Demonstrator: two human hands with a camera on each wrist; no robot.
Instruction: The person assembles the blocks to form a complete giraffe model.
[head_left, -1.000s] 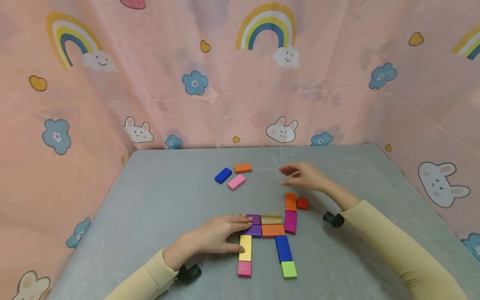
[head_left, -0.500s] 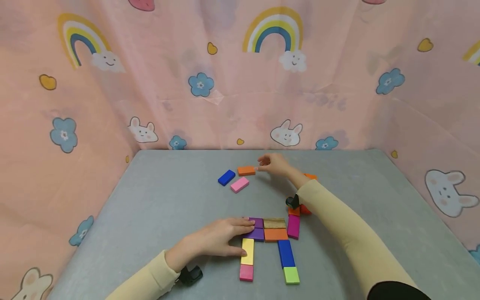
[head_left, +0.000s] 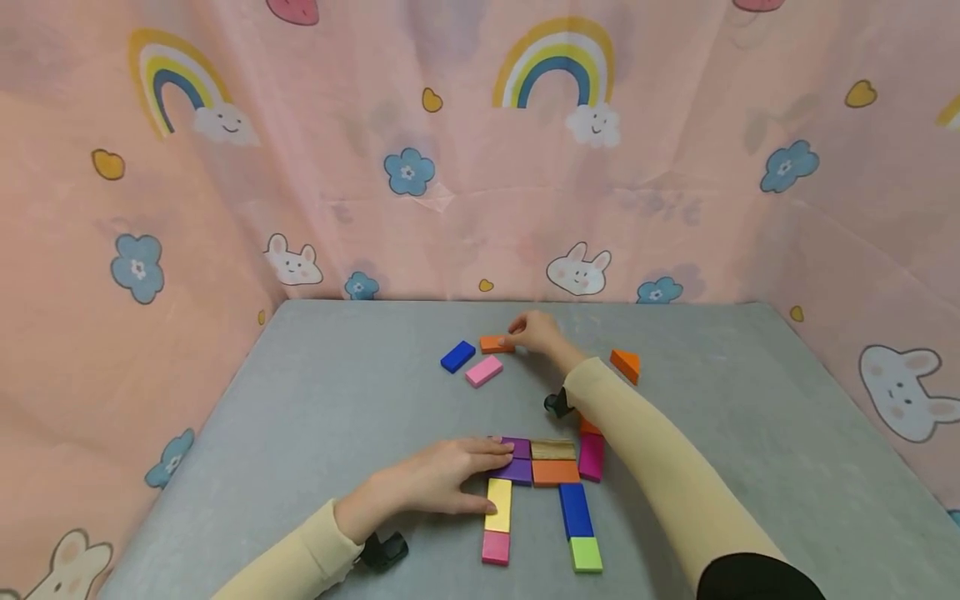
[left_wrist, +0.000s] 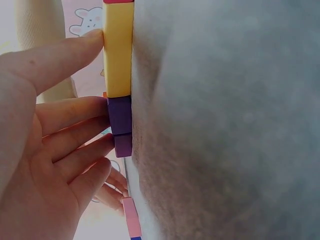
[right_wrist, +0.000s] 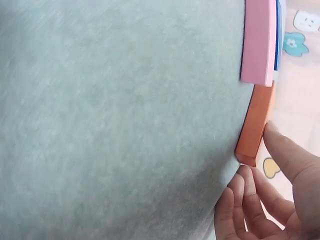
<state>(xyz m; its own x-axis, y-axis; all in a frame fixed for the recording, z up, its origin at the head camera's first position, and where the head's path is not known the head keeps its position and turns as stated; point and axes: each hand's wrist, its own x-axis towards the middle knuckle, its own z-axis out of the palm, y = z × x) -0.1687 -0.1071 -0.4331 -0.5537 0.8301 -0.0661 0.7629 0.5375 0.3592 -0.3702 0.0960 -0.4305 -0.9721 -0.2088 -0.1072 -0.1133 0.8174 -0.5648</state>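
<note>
Our right hand [head_left: 534,332] reaches to the far side of the grey surface [head_left: 337,400] and pinches the end of the orange block [head_left: 495,343] between thumb and fingertips; the block lies flat there, just beside the pink block [head_left: 483,371] and near the blue block [head_left: 457,357]. Our left hand [head_left: 435,479] rests flat with relaxed fingers: its thumb touches the yellow block [head_left: 498,505] and its fingers touch the 2 purple blocks [head_left: 514,460] of the flat block figure at the near side. An orange wedge [head_left: 626,364] lies apart to the right.
</note>
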